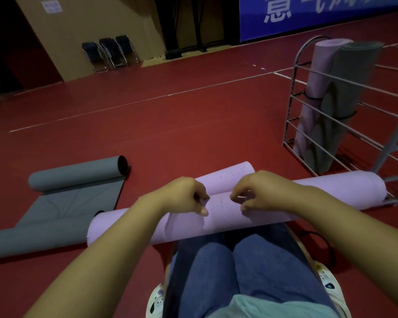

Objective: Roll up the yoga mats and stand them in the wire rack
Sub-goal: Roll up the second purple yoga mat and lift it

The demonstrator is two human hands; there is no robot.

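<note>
Two bare hands work a rolled purple mat [216,223] that lies across the knees [228,271] of a kneeling person in blue trousers, on a red sports floor [170,125]. The left hand [186,195] has its fingers curled, pinching the mat's loose outer edge near the middle of the roll; the right hand [255,190] does the same just beside it, fingertips tucked into the seam. What, if anything, is caught between the right fingers is too blurred to tell. A thin black loop [324,246] lies on the floor by the right knee, partly hidden behind the forearm.

Just beyond the hands, the end of a second purple roll [234,175] shows, most of it covered by the wrists. To the left, a grey mat [74,180] lies half rolled, its flat tail running out of the picture at the lower left.

Farther right stands the wire rack [345,106], cut off by the frame edge. Inside it, upright and leaning together, are a rolled purple mat [317,76] and a rolled grey mat [347,88], each bound by a dark strap. The near mat's right end reaches close to the rack's foot.

Against the far wall stand three dark folding chairs [110,53], and a blue banner [319,14] with white lettering, cropped at the top.
</note>
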